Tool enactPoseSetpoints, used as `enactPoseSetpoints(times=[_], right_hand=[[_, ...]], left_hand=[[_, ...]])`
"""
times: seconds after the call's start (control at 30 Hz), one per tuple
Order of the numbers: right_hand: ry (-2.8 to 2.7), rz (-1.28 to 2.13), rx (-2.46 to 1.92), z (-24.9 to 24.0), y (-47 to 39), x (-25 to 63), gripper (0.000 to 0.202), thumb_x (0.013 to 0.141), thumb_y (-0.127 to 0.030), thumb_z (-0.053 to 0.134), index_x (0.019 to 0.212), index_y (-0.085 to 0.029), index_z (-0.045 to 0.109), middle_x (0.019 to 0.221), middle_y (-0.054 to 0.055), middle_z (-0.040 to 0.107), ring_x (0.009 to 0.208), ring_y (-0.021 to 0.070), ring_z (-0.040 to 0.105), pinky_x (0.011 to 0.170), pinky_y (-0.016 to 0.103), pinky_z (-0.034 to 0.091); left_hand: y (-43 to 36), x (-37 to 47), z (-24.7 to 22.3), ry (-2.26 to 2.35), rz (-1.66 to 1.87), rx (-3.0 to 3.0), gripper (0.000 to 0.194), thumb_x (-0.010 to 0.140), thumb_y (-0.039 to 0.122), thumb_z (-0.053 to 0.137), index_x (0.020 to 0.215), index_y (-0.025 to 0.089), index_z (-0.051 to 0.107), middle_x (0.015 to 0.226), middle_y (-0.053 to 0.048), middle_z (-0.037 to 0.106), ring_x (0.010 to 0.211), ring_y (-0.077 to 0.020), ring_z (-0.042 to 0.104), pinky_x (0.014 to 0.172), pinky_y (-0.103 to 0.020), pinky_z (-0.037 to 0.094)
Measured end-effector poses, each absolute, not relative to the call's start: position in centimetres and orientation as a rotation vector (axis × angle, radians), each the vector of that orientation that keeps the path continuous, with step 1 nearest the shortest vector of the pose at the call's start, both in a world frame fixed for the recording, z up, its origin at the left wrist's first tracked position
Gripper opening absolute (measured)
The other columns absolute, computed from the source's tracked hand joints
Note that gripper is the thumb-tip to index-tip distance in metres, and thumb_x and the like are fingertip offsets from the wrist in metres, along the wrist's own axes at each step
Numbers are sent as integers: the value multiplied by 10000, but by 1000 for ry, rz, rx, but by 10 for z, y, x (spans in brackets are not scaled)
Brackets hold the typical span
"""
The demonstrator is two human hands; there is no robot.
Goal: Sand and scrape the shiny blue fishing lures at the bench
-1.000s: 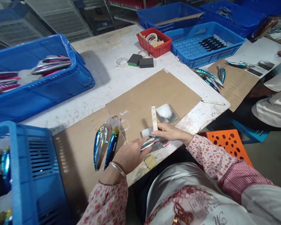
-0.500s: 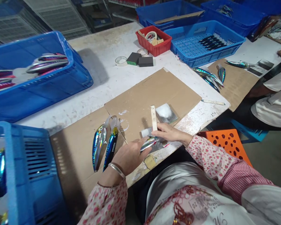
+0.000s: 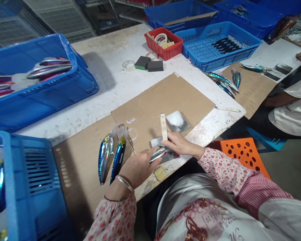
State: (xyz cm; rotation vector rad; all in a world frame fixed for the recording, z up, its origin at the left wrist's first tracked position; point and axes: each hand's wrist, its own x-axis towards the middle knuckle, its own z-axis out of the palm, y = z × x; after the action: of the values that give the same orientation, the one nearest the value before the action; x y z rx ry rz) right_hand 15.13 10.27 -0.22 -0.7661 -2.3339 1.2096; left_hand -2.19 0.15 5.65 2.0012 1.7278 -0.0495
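My left hand [image 3: 139, 166] is closed on a shiny silver fishing lure [image 3: 157, 154], holding it low over the front edge of the cardboard. Pinched in my right hand [image 3: 179, 144] is a flat pale wooden stick-like handle [image 3: 163, 126] with dark markings, standing nearly upright. Its lower end meets the lure's tail region, and my fingers hide what is there. A small dark plate [image 3: 157, 142] lies partly beneath both hands. Just beyond my right hand sits another plate with a white pad [image 3: 176, 119]. Two blue fishing lures [image 3: 118, 159] rest left of my left hand.
Blue crates [image 3: 87, 78] [image 3: 40, 174] with lures stand at the left. Tape [image 3: 128, 65], black sanding blocks [image 3: 155, 66], a red box [image 3: 163, 52] and a blue basket [image 3: 198, 62] stand farther back. Several lures [image 3: 222, 82] and a co-worker's arm [image 3: 294, 110] are at the right.
Both hands stay almost in place. The wooden handle in my right hand has turned slightly, and the whole view has shifted a little.
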Motion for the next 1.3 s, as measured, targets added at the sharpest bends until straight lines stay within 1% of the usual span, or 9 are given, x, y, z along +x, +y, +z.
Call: enactPoseSetpoints(times=[0.07,0.23,0.33,0.47,0.73,1.0,1.13,1.23,1.3], right_hand=[[-2294,1255,-797,-3,102,152,181,949,-299,488,812,-187,451,734,-9,477,656,135,426,618,253,304],[-2204,1501,-769,-4,106,155,212,942,-315,494,785,-176,462,694,-36,428,638,110,418,588,225,300],[-2209,1555,-708,-2,109,156,202,936,-324,507,805,-171,483,697,-39,437,643,107,415,595,221,305],[-2221,1554,-701,1,109,155,200,931,-320,515,803,-169,485,699,-40,450,632,100,401,600,221,301],[-2246,1471,-775,2,106,154,186,933,-293,513,793,-176,476,689,-39,449,614,103,402,581,223,283],[-2396,1121,-783,-1,101,151,178,965,-296,483,830,-182,472,743,-5,529,639,133,450,601,249,303],[-2434,958,-795,-7,96,149,188,980,-323,456,862,-180,485,797,21,570,676,151,493,615,257,328],[-2424,884,-818,-11,93,148,207,991,-340,429,882,-176,490,825,42,581,720,168,517,632,263,345],[-2386,896,-853,-13,92,149,214,991,-346,424,877,-177,488,819,42,576,730,171,518,637,264,349]], left_hand=[[3,-20,59,1737,-104,1989,369,926,356,434,1240,220,570,1005,-92,716,933,-218,681,791,-298,516],[5,-17,65,1745,-215,1946,391,937,360,415,1276,212,543,1061,-104,707,984,-255,675,820,-353,519],[5,-17,64,1750,-206,1952,399,938,369,412,1280,211,543,1061,-105,709,992,-240,673,837,-333,510],[3,-18,62,1754,-169,1984,385,934,376,418,1263,231,557,1039,-90,715,955,-215,679,816,-299,510],[4,-18,63,1749,-174,1972,395,937,381,410,1275,225,545,1032,-92,713,959,-216,676,818,-300,511],[3,-16,63,1768,-213,1956,386,938,375,414,1275,233,539,1021,-94,710,955,-222,679,791,-306,513],[3,-17,62,1762,-217,1939,389,941,381,403,1269,220,538,1022,-94,709,956,-251,679,777,-336,513],[4,-17,62,1748,-209,1937,396,942,384,396,1275,218,529,1060,-93,705,975,-270,674,776,-354,511],[4,-18,62,1747,-212,1938,400,942,388,395,1281,222,526,1074,-94,703,982,-272,673,777,-357,510]])
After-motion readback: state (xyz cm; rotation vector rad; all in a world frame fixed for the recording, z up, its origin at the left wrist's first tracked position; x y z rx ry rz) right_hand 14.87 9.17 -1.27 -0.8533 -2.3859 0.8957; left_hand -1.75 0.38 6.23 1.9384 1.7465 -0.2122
